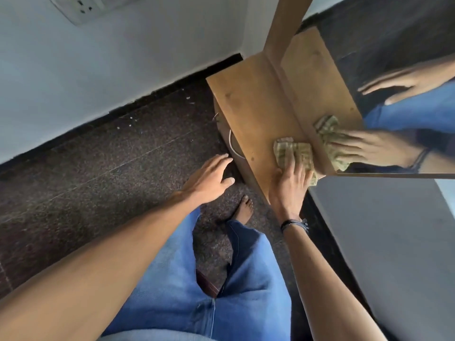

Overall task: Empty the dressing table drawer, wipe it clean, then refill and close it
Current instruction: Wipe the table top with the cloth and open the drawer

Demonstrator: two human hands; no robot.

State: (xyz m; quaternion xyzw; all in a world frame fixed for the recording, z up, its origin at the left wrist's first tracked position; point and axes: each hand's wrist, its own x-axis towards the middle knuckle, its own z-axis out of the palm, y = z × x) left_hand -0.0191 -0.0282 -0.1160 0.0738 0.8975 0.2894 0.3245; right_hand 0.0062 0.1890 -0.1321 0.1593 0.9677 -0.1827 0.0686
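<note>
- Two bare forearms reached out over one pair of blue jeans; one bare foot stood on the dark speckled floor.
- One left hand hung beside the front of the dressing table, fingers straight and spread, holding nothing. Its fingertips were near the lower handle; whether they touched could not be told.
- One right hand, with dark bands at the wrist, lay with fingers flat on one green checked cloth, pressing it onto the wooden top, not clenching it.
- The cloth sat at the near right part of the top, against the mirror.
- One mirror showed one reflection each of the cloth and both hands.
- The drawer front sat under the top's edge, seen nearly edge-on; how far it was pulled out could not be told.
- Two metal handles showed there: a curved one and a smaller one farther off.
- One socket plate was on the white wall.
</note>
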